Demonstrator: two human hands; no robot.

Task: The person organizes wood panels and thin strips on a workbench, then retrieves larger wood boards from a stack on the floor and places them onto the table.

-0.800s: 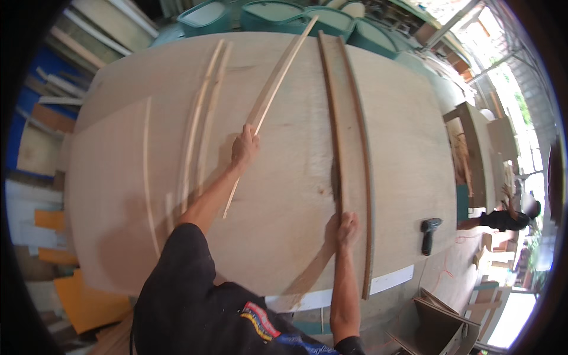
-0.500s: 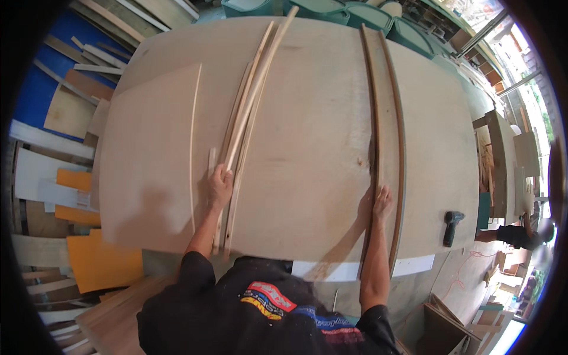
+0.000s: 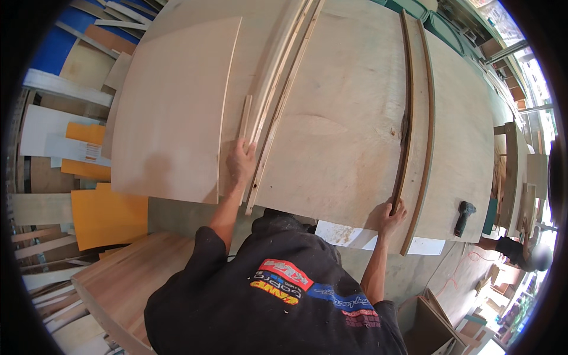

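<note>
A large plywood sheet [image 3: 337, 136] lies in front of me with several long wooden strips on it. Left of centre, my left hand [image 3: 240, 163] closes on the edge of a long pale wooden strip [image 3: 268, 94]. A short strip [image 3: 246, 112] touches the same hand, and another long pale strip [image 3: 284, 109] runs just to its right. Farther right, my right hand [image 3: 392, 218] has its fingers wrapped round the near end of a dark-edged wooden strip [image 3: 407, 118]. A second brown-edged strip [image 3: 430, 106] lies beside that one.
A smaller plywood panel [image 3: 171, 112] covers the left side of the sheet. A cordless drill [image 3: 464, 218] lies near the right corner. Orange boards [image 3: 109, 216] and offcuts are piled at the left. At the far right is another person [image 3: 516, 249].
My right hand has slid back to the near end of the dark-edged strip. The pale strips at my left hand have spread apart, and the view has shifted.
</note>
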